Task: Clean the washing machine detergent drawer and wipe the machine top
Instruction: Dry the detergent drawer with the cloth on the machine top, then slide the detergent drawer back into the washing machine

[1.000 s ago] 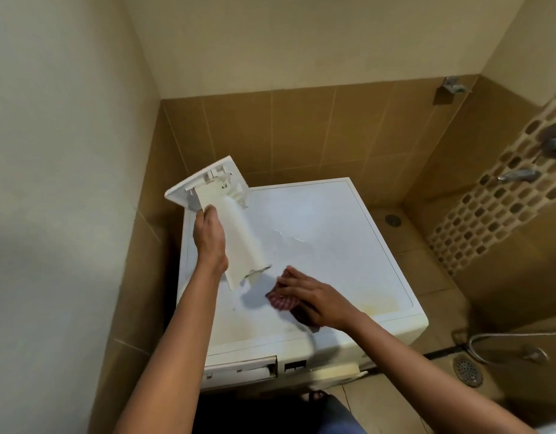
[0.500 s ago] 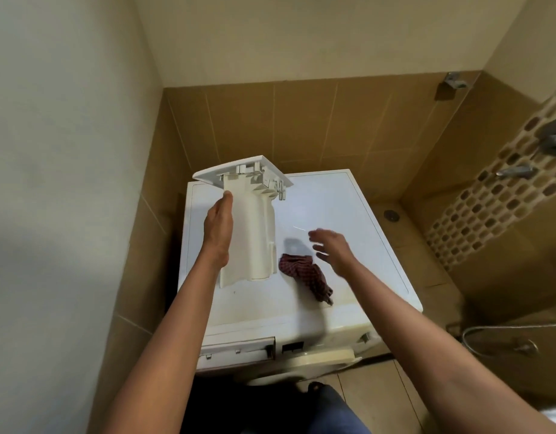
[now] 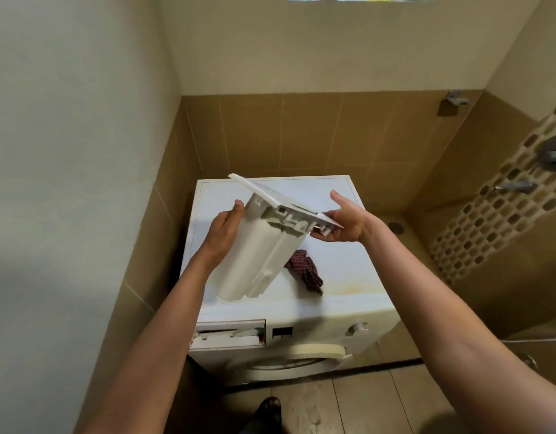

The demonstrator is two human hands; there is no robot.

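The white detergent drawer point(image 3: 264, 242) hangs in the air above the washing machine top point(image 3: 339, 195), front panel up and tilted to the right. My left hand point(image 3: 223, 230) grips its left side. My right hand point(image 3: 345, 220) holds the right corner of the front panel, thumb on top and fingers beneath. A dark red checked cloth point(image 3: 305, 270) lies crumpled on the machine top, partly behind the drawer. The empty drawer slot point(image 3: 229, 333) gapes at the upper left of the machine's front.
The machine stands in a corner, with a plain wall close on the left and brown tiles behind. A dial point(image 3: 358, 327) and the round door point(image 3: 289, 361) are on its front. Shower fittings point(image 3: 518, 186) are on the right wall. A floor drain point(image 3: 395, 227) lies beyond the machine.
My right hand left the cloth on the machine top and rose to take the drawer's front panel. The drawer tipped to the right and came higher.
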